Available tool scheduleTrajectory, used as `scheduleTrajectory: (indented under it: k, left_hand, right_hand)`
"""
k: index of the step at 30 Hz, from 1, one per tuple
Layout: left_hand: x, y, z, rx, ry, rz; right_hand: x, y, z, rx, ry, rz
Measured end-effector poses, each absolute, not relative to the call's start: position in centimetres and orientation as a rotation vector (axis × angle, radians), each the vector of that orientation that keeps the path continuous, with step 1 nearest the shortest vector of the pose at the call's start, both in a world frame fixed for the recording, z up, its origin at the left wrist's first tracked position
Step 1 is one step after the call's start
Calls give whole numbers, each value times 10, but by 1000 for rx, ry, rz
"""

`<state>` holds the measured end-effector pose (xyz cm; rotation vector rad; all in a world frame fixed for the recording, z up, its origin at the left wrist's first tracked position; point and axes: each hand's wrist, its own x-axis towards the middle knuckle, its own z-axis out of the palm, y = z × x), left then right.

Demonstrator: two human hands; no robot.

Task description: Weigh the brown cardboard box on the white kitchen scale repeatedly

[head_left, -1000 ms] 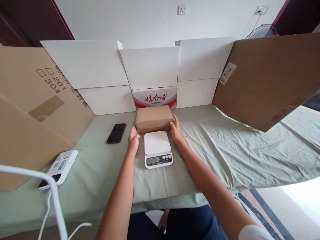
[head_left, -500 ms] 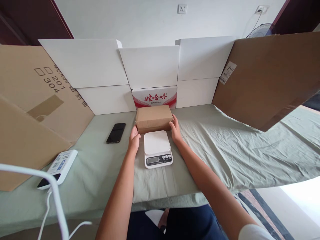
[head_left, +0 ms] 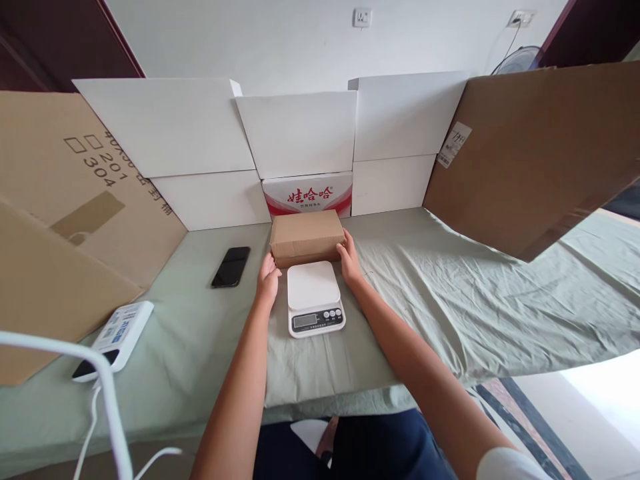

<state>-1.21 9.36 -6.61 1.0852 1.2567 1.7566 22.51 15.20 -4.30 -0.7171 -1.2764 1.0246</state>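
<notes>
A small brown cardboard box (head_left: 307, 233) sits on the green cloth, just behind a white kitchen scale (head_left: 314, 293). My left hand (head_left: 269, 275) holds the box at its left front corner, with the thumb toward the scale. At the opposite end, my right hand (head_left: 350, 257) grips the box's right side, its fingers around the edge. Part of the fingers on both hands is hidden behind the box. The scale's plate carries nothing, and its display and buttons face me.
A black phone (head_left: 231, 267) lies left of the scale. Further left is a white device (head_left: 115, 340) with a cable. White boxes (head_left: 295, 133) and a red-printed carton (head_left: 307, 193) line the back. Large cardboard sheets stand at left (head_left: 65, 220) and right (head_left: 525, 153).
The whole view has shifted very slightly. Both hands keep their hold on the box, and it and the scale have not visibly moved on the cloth.
</notes>
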Motion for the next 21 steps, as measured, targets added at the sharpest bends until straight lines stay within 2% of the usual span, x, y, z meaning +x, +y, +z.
scheduleTrajectory:
  k: [21]
  left_hand:
    - [-6,85,-52,1034,1301,1730]
  right_hand:
    - [225,150,-40,-724,-1265,1050]
